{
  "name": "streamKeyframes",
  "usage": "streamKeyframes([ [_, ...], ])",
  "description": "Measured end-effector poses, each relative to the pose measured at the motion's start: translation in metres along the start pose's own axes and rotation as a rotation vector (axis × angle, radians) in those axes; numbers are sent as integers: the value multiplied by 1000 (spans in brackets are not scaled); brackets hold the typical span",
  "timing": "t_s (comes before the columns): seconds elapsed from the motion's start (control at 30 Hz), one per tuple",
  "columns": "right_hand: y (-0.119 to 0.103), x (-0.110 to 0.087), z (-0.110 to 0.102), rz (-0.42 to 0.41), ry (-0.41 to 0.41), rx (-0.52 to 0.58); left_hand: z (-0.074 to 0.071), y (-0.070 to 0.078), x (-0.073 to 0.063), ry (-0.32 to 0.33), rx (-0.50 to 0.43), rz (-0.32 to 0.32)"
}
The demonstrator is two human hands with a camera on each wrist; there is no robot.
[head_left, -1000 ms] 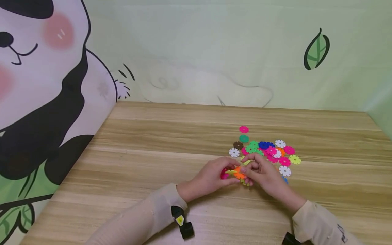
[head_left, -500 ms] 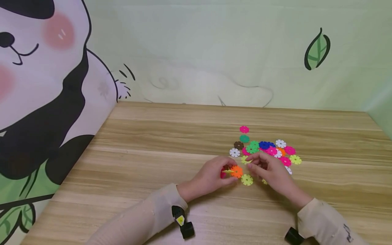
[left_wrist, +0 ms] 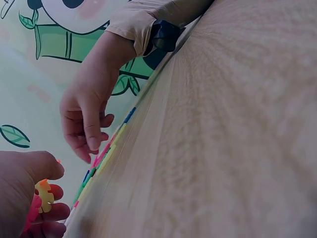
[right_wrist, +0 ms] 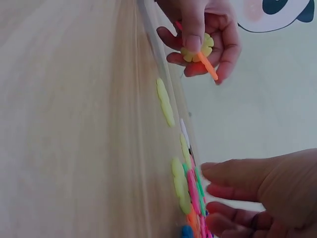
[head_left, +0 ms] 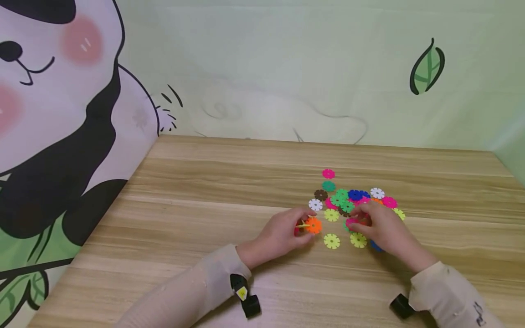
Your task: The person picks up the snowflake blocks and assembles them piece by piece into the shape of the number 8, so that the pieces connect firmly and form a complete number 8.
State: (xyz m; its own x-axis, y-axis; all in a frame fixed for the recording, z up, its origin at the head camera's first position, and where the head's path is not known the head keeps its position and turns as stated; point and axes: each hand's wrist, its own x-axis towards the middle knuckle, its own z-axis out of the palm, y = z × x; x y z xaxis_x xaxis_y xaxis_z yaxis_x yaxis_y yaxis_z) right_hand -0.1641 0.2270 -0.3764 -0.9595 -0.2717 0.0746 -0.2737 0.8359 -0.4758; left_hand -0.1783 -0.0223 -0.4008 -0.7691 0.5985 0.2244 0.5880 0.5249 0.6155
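Observation:
My left hand (head_left: 280, 231) holds a small joined cluster of notched, flower-shaped plastic discs above the table. An orange disc (head_left: 314, 225) faces outward; a yellow disc (right_wrist: 207, 44) sits under the thumb, and a pink disc (left_wrist: 32, 209) shows behind it. My right hand (head_left: 383, 228) hovers over the near side of a loose pile of such discs, its fingers bent loosely and thumb apart, nothing visibly gripped. Below its fingertips lie a pink disc (head_left: 351, 222) and a yellow disc (head_left: 358, 240); the palm hides part of the pile.
Between the hands lie a yellow disc (head_left: 331, 241) and another yellow disc (head_left: 331, 215). Green discs (head_left: 339, 198), blue discs (head_left: 356, 195) and a white disc (head_left: 315, 205) spread behind. The wooden table (head_left: 229, 177) meets a printed wall (head_left: 262, 68) at its back.
My right hand has left the cluster and moved right, over the pile. The left hand keeps hold of the cluster, drawn slightly left. The yellow disc between the hands is now uncovered.

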Motion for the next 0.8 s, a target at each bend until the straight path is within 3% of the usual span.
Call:
streamKeyframes([
  [0.2, 6, 0, 1, 3, -48, -42, 0, 0, 0, -18, 2, -5],
  [0.8, -5, -4, -3, -6, -13, 111, 3, -2, 1, 12, -21, 31],
])
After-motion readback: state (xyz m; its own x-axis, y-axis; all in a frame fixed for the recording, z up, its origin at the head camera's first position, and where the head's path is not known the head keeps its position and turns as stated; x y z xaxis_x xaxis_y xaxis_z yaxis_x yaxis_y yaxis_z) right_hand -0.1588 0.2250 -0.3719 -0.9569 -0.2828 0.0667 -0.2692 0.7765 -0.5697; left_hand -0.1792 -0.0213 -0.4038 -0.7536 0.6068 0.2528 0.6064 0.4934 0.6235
